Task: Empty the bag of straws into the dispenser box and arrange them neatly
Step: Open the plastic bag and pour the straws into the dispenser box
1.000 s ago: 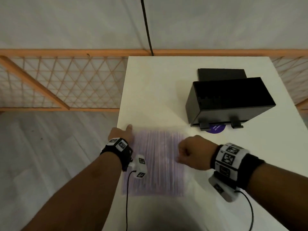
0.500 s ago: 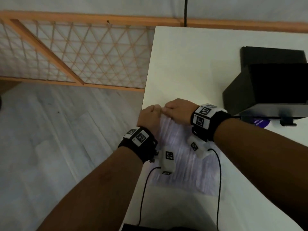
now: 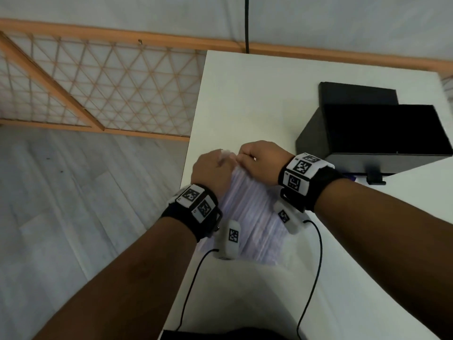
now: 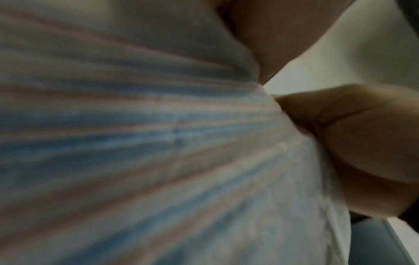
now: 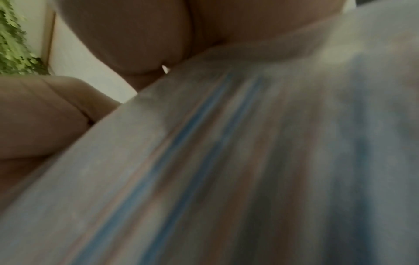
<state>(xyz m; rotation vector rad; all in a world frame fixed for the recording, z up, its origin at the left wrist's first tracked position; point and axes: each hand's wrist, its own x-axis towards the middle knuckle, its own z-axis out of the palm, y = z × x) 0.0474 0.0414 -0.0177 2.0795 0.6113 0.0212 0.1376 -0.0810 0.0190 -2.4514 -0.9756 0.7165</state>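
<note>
A clear bag of pale striped straws [image 3: 252,217] hangs over the left part of the white table [image 3: 257,99], its far end raised. My left hand [image 3: 212,168] and right hand [image 3: 259,160] sit knuckle to knuckle and both pinch the bag's top edge. The left wrist view shows the bag of straws [image 4: 158,143] close up and blurred, and the right wrist view shows the bag of straws [image 5: 226,161] with fingers at its upper end. The black dispenser box [image 3: 375,133] stands open-topped to the right of my hands, its lid [image 3: 358,93] behind it.
The table's left edge runs just beside my left hand, with grey floor [image 3: 73,204] below. A wooden lattice fence [image 3: 98,87] stands behind. A purple disc [image 3: 351,178] lies under the box's front. Cables trail from both wrist cameras toward me.
My right hand has moved left to meet the left hand at the bag's far end. Both now pinch it and have lifted that end off the table. The head view swung left.
</note>
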